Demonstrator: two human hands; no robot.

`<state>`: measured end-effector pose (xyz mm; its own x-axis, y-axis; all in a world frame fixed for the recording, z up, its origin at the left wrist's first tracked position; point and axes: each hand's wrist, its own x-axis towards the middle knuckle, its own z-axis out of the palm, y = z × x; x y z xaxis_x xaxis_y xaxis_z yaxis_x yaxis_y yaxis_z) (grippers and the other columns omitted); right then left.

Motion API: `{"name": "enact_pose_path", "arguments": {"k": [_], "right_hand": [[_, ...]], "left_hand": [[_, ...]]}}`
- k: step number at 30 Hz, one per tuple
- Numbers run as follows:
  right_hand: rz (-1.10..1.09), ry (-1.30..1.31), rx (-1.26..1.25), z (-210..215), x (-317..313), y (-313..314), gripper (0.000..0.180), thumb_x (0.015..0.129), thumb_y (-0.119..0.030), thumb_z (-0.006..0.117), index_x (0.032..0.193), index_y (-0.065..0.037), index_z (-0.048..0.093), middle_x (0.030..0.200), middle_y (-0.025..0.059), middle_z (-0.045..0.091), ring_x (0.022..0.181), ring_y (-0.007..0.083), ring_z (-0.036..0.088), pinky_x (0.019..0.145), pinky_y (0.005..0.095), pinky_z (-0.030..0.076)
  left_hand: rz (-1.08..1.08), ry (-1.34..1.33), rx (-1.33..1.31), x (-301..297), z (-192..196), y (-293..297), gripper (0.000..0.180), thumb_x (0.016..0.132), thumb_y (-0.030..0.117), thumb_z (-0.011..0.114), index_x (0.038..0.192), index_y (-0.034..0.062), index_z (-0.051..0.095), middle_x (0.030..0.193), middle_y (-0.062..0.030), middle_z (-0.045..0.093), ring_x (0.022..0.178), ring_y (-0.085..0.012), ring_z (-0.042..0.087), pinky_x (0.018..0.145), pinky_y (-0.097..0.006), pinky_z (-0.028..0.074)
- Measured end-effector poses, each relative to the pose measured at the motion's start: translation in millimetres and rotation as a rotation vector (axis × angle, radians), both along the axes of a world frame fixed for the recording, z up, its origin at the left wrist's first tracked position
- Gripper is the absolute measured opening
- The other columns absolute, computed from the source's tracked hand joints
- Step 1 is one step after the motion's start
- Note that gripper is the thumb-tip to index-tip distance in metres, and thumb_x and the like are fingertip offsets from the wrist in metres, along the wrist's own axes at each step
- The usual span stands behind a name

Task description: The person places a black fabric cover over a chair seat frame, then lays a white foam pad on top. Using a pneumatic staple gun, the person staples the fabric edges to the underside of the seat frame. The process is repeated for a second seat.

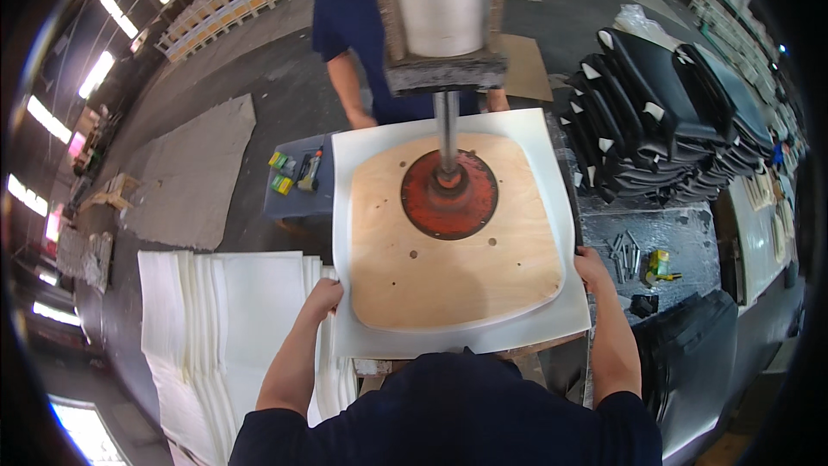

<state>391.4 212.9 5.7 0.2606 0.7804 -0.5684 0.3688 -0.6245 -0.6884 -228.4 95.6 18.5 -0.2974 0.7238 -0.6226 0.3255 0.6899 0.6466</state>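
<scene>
The red disc hides the middle of the wooden panel.

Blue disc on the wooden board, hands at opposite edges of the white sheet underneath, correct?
Wrong colour: the head view shows a red disc, not blue, on the wooden board; left hand and right hand are at opposite edges of the white sheet underneath.

The rounded wooden board is pale tan with dark dots; the round metal disc is red, blackened at the rim; the flat foam sheet is plain white; the stacked padded covers, far right, black.
</scene>
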Motion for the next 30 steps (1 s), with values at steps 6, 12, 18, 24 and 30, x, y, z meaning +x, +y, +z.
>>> {"name": "enact_pose_path", "arguments": {"k": [6,12,18,24,30], "right_hand": [[0.017,0.143,0.007,6,-18,-3,0.057,0.093,-0.023,0.081,0.138,0.008,0.066,0.099,0.0119,0.078,0.070,0.0160,0.070,0.056,0.0325,0.051],[0.090,0.054,-0.032,17,-19,-3,0.038,0.098,-0.028,0.073,0.123,0.001,0.076,0.072,0.0000,0.069,0.047,0.0090,0.051,0.043,0.0294,0.031],[-0.026,-0.052,0.007,7,-21,-3,0.039,0.098,-0.026,0.073,0.123,0.003,0.076,0.071,0.0020,0.068,0.046,0.0101,0.050,0.043,0.0296,0.030],[0.060,0.077,-0.058,-3,-5,7,0.060,0.097,-0.024,0.075,0.147,0.008,0.062,0.096,0.0131,0.076,0.066,0.0181,0.068,0.051,0.0324,0.046],[0.203,0.068,0.042,2,-11,6,0.029,0.100,-0.031,0.075,0.096,-0.002,0.073,0.073,0.0000,0.064,0.055,0.0119,0.055,0.046,0.0318,0.041]], "left_hand": [[-0.208,0.296,0.200,-9,-10,-18,0.035,0.099,0.020,0.056,0.096,-0.0074,0.077,0.088,-0.0294,0.076,0.080,-0.0425,0.076,0.071,-0.051,0.058],[-0.136,0.302,0.255,1,-21,-22,0.038,0.103,0.026,0.053,0.102,-0.0026,0.078,0.104,-0.0311,0.076,0.102,-0.0479,0.075,0.090,-0.052,0.058],[-0.119,0.248,0.387,-4,-28,-24,0.034,0.104,0.020,0.054,0.101,-0.0033,0.078,0.099,-0.0307,0.076,0.094,-0.0452,0.077,0.084,-0.050,0.058],[-0.064,0.147,0.363,-3,-23,-20,0.039,0.108,0.026,0.056,0.097,-0.0063,0.075,0.085,-0.0289,0.073,0.078,-0.0391,0.074,0.075,-0.048,0.056],[-0.103,0.235,0.247,-5,-25,-20,0.050,0.108,0.036,0.061,0.086,-0.0075,0.070,0.068,-0.0223,0.064,0.064,-0.0306,0.063,0.068,-0.048,0.051]]}}
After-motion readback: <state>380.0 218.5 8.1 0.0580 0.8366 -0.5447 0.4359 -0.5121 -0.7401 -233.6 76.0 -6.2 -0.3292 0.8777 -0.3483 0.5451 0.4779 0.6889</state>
